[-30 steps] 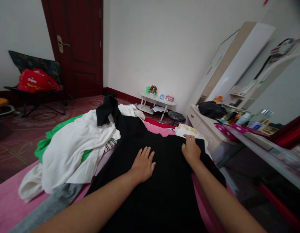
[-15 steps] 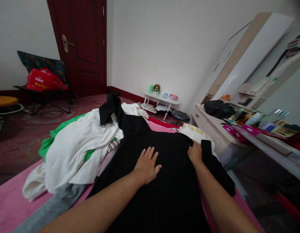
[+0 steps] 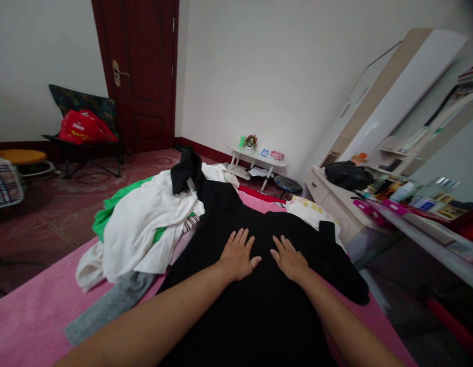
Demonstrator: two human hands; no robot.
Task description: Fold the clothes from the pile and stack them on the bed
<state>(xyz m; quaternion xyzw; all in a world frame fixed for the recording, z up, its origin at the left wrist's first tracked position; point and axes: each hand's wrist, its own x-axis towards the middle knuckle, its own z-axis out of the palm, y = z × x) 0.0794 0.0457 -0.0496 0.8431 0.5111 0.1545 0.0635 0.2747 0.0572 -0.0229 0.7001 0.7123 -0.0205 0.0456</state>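
Resting left hand (image 3: 240,255) and right hand (image 3: 291,259) palm-down, unclenched, gripping nothing | touching smooth, matte black garment (image 3: 259,306) spread beneath both | left of left hand: rumpled white cloth (image 3: 139,229), fuzzy grey cloth (image 3: 114,303), plush pink bedding (image 3: 37,321) | right of right hand: rounded black sleeve (image 3: 343,275)

Domestic bedroom, recognisable by pink-covered bed (image 3: 41,306), piled clothes (image 3: 137,232), vanity mirror (image 3: 456,140), toiletry bottles (image 3: 399,188), folding chair (image 3: 89,102), dark-red panelled door (image 3: 146,66).
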